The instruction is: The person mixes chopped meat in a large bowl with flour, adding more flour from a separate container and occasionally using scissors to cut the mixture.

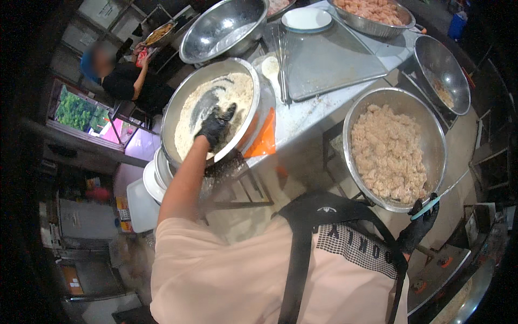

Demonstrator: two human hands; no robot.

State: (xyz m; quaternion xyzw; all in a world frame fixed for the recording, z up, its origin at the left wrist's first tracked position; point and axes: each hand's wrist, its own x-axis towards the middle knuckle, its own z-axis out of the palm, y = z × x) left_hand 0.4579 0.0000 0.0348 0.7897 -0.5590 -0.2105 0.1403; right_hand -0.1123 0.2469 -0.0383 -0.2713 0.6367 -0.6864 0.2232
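My left hand point(216, 128), in a black glove, reaches into a wide metal bowl point(254, 89) of pale flour point(190, 108). Its fingers look stretched out in the flour, beside a scraped patch where dark metal shows through; I make out nothing in them. At the lower right, my right hand point(423, 224), also black-gloved, is closed round a thin light-blue strip or handle point(426, 207) whose kind I cannot tell. It is at the near rim of a large metal bowl point(352, 173) heaped with flour-coated meat pieces point(388, 151).
A whisk point(283, 70) and a white scoop point(271, 69) lie beside a metal tray point(334, 65). Behind stand an upper-left steel bowl point(221, 29) and a basin of raw meat point(372, 11). Another bowl point(440, 70) is at right. A person point(127, 78) works at far left.
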